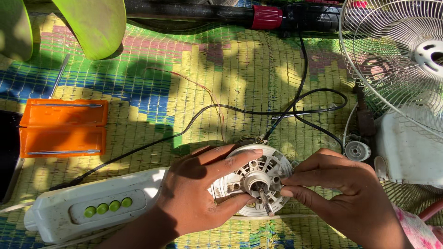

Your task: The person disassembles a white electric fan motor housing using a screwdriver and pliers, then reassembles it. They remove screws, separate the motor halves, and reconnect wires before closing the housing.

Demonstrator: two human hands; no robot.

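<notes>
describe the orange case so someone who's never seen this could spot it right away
Start from the woven mat with its yellow, green and blue pattern, and go to its left edge. There, above the white fan base with green buttons, lies the orange case, open flat in two halves with a thin metal rod in each. It is the only orange thing on the mat.

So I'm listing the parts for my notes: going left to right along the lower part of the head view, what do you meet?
Orange case → white switch housing with green buttons → left hand → round white fan motor → right hand → small white ribbed cap → white fan base.
</notes>
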